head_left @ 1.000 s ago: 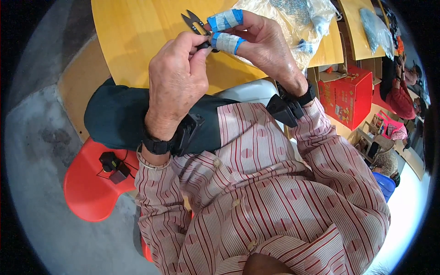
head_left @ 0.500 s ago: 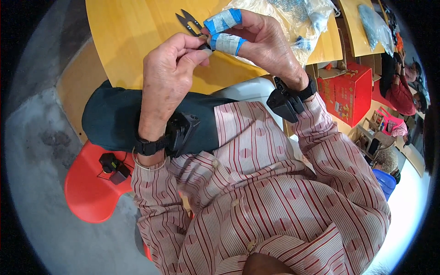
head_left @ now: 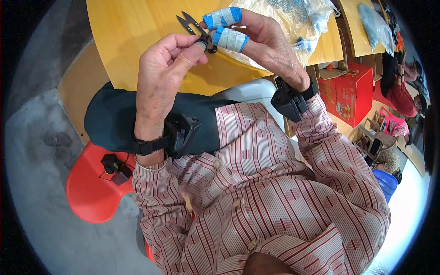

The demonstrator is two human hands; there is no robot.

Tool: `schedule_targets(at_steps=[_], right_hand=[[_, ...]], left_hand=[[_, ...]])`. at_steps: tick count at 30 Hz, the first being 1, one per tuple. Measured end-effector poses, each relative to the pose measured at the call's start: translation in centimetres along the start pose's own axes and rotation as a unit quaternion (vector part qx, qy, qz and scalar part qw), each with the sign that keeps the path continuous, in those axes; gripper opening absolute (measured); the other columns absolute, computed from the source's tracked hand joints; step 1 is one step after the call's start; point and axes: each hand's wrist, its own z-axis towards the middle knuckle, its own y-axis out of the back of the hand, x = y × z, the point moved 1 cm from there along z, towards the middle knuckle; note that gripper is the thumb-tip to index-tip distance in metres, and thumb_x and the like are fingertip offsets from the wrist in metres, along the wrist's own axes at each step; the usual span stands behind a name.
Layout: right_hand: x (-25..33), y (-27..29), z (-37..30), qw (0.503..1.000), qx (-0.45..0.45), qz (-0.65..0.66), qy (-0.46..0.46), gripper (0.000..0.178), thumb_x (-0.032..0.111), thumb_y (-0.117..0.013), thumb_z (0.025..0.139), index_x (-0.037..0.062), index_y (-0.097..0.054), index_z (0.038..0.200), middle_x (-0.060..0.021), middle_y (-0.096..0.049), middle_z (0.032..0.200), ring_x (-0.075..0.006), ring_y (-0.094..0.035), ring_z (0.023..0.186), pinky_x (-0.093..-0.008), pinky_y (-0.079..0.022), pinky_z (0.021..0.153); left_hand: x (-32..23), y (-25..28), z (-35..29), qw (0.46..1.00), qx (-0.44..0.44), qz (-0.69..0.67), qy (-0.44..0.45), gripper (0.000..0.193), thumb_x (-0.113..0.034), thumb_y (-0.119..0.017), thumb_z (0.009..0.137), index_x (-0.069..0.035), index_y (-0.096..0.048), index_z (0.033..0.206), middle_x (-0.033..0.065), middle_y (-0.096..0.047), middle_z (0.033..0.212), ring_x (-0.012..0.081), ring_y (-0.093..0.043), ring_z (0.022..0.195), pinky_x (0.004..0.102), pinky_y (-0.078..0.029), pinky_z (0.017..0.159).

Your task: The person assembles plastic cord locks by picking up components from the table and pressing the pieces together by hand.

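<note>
My left hand (head_left: 162, 68) is closed, its thumb and forefinger pinched on a small dark piece (head_left: 201, 44) too hidden to name. Close beside it on the right is my right hand (head_left: 263, 39). Blue-and-white tape wraps its thumb and forefinger, and the tips of those two stand apart. Its other fingers are mostly hidden. A pair of black thread snips (head_left: 190, 23) is on the yellow table (head_left: 133, 27), just beyond the fingertips. The snips' blades are spread and point away from me; my fingers partly cover the handle end.
Clear plastic bags (head_left: 300, 18) with small items lie on the table at the right. A red carton (head_left: 350, 94) stands farther right, near other people. To my left is a red stool (head_left: 91, 192) with small black devices (head_left: 117, 169) on it. A dark cloth (head_left: 110, 121) covers my lap.
My left hand has shifted slightly left. The taped fingertips of my right hand have parted a little from it, so more of the snips shows.
</note>
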Motion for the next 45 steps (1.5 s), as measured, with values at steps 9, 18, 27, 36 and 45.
schedule_targets(at_steps=[9, 18, 27, 36, 45], right_hand=[[2.6, 0.3, 1.1, 0.696, 0.021, -0.549, 0.464, 0.048, 0.023, -0.070, 0.072, -0.0046, -0.051, 0.106, -0.0150, -0.052, 0.082, -0.0307, -0.048, 0.077, -0.0376, -0.045, 0.068], [1.9, -1.0, -0.3, 0.760, 0.031, -0.571, 0.307, 0.031, 0.018, -0.066, 0.056, 0.0068, -0.056, 0.083, -0.0022, -0.053, 0.076, -0.0206, -0.054, 0.079, -0.0319, -0.051, 0.063], [1.7, -1.0, -0.3, 0.756, 0.045, -0.576, 0.307, 0.035, 0.023, -0.069, 0.057, 0.0071, -0.055, 0.085, -0.0021, -0.054, 0.077, -0.0204, -0.054, 0.079, -0.0308, -0.051, 0.064], [1.0, -0.2, -0.2, 0.793, 0.042, -0.538, 0.284, 0.038, 0.033, -0.069, 0.063, 0.0067, -0.054, 0.087, -0.0054, -0.051, 0.075, -0.0243, -0.054, 0.076, -0.0347, -0.049, 0.063], [1.1, 0.0, -0.3, 0.838, 0.063, -0.447, 0.306, 0.037, 0.036, -0.069, 0.069, 0.0042, -0.056, 0.084, -0.0080, -0.052, 0.073, -0.0266, -0.053, 0.072, -0.0355, -0.047, 0.063]], left_hand=[[-0.4, -0.1, -0.2, 0.997, 0.005, -0.061, 0.056, 0.024, -0.012, -0.066, 0.082, 0.005, -0.062, 0.098, 0.0053, -0.063, 0.085, 0.0097, -0.057, 0.078, 0.0209, -0.043, 0.074], [-0.6, 0.3, -0.4, 0.995, 0.021, -0.067, 0.075, 0.027, -0.015, -0.067, 0.080, 0.006, -0.064, 0.097, 0.0063, -0.063, 0.086, 0.0110, -0.057, 0.081, 0.0219, -0.042, 0.077], [-0.2, 0.6, -0.3, 0.993, 0.036, -0.082, 0.081, 0.028, -0.016, -0.066, 0.080, 0.005, -0.064, 0.098, 0.0074, -0.064, 0.089, 0.0114, -0.058, 0.085, 0.0220, -0.042, 0.080], [-0.1, 0.2, -0.3, 0.999, 0.019, -0.018, 0.037, 0.041, -0.022, -0.071, 0.079, 0.002, -0.059, 0.110, 0.0040, -0.061, 0.094, 0.0121, -0.056, 0.082, 0.0235, -0.042, 0.077], [-0.3, -0.6, -0.3, 0.974, 0.077, 0.165, -0.132, 0.067, -0.024, -0.083, 0.060, -0.011, -0.055, 0.120, 0.0038, -0.057, 0.101, 0.0166, -0.057, 0.087, 0.0276, -0.045, 0.074]])
